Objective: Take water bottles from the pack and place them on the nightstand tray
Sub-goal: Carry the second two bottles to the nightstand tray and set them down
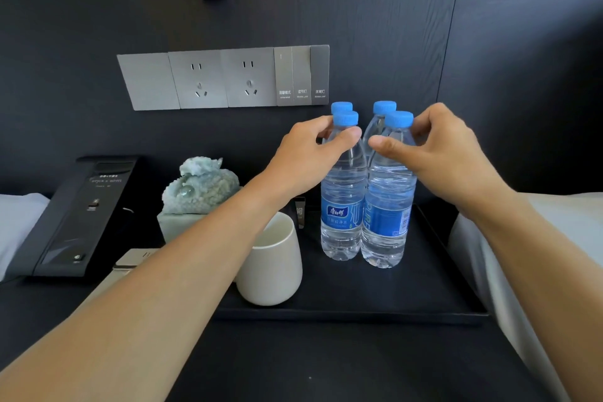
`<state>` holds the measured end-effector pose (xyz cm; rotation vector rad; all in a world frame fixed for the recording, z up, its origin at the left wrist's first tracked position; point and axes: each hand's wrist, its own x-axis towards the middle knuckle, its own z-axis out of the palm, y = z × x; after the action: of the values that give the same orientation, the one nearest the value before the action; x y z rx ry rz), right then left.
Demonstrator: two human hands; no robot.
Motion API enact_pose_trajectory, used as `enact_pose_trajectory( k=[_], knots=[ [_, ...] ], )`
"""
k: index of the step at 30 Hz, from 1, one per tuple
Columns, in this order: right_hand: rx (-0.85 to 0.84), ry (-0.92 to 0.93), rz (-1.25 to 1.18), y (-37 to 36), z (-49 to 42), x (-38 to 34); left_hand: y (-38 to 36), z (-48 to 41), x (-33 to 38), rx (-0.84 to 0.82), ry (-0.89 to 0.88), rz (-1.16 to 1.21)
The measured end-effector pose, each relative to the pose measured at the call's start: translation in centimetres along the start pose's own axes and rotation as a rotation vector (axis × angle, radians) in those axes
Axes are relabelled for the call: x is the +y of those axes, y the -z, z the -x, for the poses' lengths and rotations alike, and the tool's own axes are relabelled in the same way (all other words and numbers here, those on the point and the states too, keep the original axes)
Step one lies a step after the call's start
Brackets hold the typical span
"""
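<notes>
Both bare forearms reach forward and converge. The left hand (306, 153) pinches with thumb and curled fingers (326, 130), palm turned right. The right hand (447, 147) mirrors it, thumb pointing left, fingers bent.

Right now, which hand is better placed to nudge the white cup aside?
Left. The left hand grips the front-left bottle, and its forearm passes right over the white cup. The right hand is on the front-right bottle, farther away.
</notes>
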<state>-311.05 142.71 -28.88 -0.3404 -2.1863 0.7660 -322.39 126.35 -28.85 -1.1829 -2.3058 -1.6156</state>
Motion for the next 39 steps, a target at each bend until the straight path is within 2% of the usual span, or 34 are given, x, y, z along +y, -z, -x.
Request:
enact_pose_trajectory(
  k=[2, 5, 7, 10, 14, 16, 18, 21, 24, 27, 33, 36, 39],
  knots=[
    [-0.044, -0.012, -0.027, 0.1, 0.1, 0.1, -0.1, 0.0, -0.1, 0.003, 0.007, 0.005],
    [-0.143, -0.047, -0.226, 0.9, 0.0, 0.1, 0.0, 0.1, -0.2, -0.001, 0.010, 0.014],
    [-0.163, -0.028, -0.229, 1.3, 0.0, 0.1, 0.0, 0.0, -0.1, -0.008, 0.010, 0.011],
    [-0.128, -0.026, -0.203, 1.1, 0.1, -0.1, 0.0, 0.2, 0.1, -0.006, 0.012, 0.012],
    [0.024, -0.031, -0.177, -0.1, 0.4, -0.3, 0.1, 0.5, 0.3, -0.014, 0.017, 0.011],
    [0.043, -0.033, -0.119, -0.5, 0.5, -0.3, 0.1, 0.6, 0.5, -0.020, 0.026, 0.015],
    [-0.024, -0.062, -0.110, -0.3, 0.4, 0.0, 0.1, 0.7, 0.5, -0.023, 0.032, 0.018],
    [-0.168, -0.098, -0.228, 0.3, 0.2, 0.3, 0.0, 0.6, 0.6, -0.014, 0.033, 0.011],
    [-0.245, -0.024, -0.262, 0.6, 0.2, 0.4, 0.0, 0.5, 0.5, -0.022, 0.045, 0.034],
    [-0.202, -0.009, -0.256, 0.6, 0.3, 0.5, 0.0, 0.6, 0.4, -0.027, 0.044, 0.041],
    [0.014, 0.013, -0.122, -0.8, 0.9, 0.0, 0.1, 0.8, 0.5, -0.041, 0.036, 0.041],
    [-0.072, -0.006, -0.113, -0.6, 0.8, 0.5, 0.1, 1.0, 0.6, -0.054, 0.023, 0.041],
    [-0.195, -0.047, -0.209, 0.2, 0.3, 1.1, 0.1, 1.2, 0.8, -0.077, 0.035, 0.068]
  ],
)
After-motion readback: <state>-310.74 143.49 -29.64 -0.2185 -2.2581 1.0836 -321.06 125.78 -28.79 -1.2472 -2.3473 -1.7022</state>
